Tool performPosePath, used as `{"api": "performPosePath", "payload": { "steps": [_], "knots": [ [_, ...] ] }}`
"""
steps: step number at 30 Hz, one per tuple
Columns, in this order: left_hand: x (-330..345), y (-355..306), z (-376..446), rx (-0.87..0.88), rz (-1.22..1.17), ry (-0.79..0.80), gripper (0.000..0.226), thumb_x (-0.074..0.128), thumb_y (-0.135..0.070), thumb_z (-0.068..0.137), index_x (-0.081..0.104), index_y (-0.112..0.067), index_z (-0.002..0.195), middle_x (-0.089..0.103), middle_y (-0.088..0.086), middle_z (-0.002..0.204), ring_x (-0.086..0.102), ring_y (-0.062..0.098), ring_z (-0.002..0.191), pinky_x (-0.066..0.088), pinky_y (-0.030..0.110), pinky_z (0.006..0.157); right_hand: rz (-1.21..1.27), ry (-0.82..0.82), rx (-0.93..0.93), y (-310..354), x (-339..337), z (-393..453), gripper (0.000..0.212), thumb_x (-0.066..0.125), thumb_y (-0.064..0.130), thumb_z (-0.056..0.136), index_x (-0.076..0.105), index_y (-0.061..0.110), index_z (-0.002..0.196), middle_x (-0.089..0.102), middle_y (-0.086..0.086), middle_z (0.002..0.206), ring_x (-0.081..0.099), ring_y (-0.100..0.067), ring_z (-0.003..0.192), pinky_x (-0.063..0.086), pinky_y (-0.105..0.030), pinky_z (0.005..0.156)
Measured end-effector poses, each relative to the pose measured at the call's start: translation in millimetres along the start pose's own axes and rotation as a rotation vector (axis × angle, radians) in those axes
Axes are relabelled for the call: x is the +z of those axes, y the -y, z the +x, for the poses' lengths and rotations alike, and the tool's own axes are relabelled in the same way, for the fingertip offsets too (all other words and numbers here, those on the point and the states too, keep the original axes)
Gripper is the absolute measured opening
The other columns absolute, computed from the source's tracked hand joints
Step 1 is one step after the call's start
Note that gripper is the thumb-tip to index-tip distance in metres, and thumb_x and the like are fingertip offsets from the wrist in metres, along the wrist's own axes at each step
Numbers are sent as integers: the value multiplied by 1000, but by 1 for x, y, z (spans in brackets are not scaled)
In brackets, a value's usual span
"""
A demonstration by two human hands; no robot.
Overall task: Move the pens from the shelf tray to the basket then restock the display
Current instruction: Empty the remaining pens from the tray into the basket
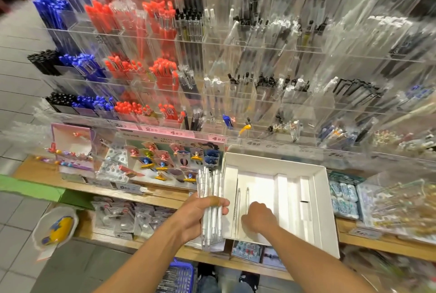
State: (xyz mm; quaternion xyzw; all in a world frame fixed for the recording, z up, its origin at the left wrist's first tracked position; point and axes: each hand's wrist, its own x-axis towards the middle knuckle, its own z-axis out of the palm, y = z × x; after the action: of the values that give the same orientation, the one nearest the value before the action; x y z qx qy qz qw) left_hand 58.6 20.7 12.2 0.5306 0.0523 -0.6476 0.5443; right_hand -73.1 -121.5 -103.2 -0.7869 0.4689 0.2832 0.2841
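Two pens [243, 205] are lying lengthwise in the tray [323, 198], just beside the curled right hand [258, 218]; a pen bundle [211, 200] is being gripped by the left hand [200, 217].

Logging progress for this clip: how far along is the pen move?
Done: the white tray is nearly emptied. In hand: the left hand grips a bundle of white pens; the right hand reaches at the two pens left in the tray. Left: dropping them into the blue basket, then restocking.
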Motion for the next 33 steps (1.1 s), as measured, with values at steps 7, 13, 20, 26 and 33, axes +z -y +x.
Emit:
{"api": "performPosePath", "payload": {
  "steps": [7, 13, 20, 26, 33],
  "knots": [
    [-4, 5, 8, 6, -43, -46, 25, 71, 2, 79, 67, 12, 101, 70, 21, 88, 71, 24, 75, 59, 30, 62, -78, 111, 83, -29, -15, -6, 15, 60, 14, 81, 59, 11, 96, 63, -1, 93, 66, -22, 92, 51, -29, 73],
    [1, 7, 8, 9, -57, -19, 21, 72, 1, 76, 69, 10, 95, 70, 23, 90, 71, 26, 78, 60, 32, 67, -2, -22, -132, -29, -72, -35, 17, 45, 20, 97, 47, 11, 111, 60, -10, 110, 59, -22, 87, 43, -30, 65],
    [18, -2, 3, 28, 26, 53, 40, 79, 0, 71, 65, 11, 107, 70, 22, 88, 69, 28, 73, 59, 37, 63, 467, 247, -544, -12, -147, -88, 12, 72, 23, 87, 68, 12, 88, 69, -2, 75, 68, -16, 63, 53, -28, 58],
    [24, 0, 1, 90, 37, 188, 31, 78, -9, 81, 72, -1, 110, 70, 22, 102, 69, 27, 82, 59, 40, 74, 701, 326, -587, 29, -133, -83, 22, 47, 25, 103, 45, 8, 88, 63, -3, 63, 62, -17, 55, 47, -25, 50],
    [11, 2, 1, 112, 56, 84, 34, 79, 2, 72, 68, 3, 104, 71, 15, 80, 66, 20, 62, 57, 29, 57, 960, 471, -580, 22, -104, -45, 49, 72, 44, 84, 44, 8, 104, 71, -10, 79, 65, -20, 62, 51, -25, 56]
  ]
}}
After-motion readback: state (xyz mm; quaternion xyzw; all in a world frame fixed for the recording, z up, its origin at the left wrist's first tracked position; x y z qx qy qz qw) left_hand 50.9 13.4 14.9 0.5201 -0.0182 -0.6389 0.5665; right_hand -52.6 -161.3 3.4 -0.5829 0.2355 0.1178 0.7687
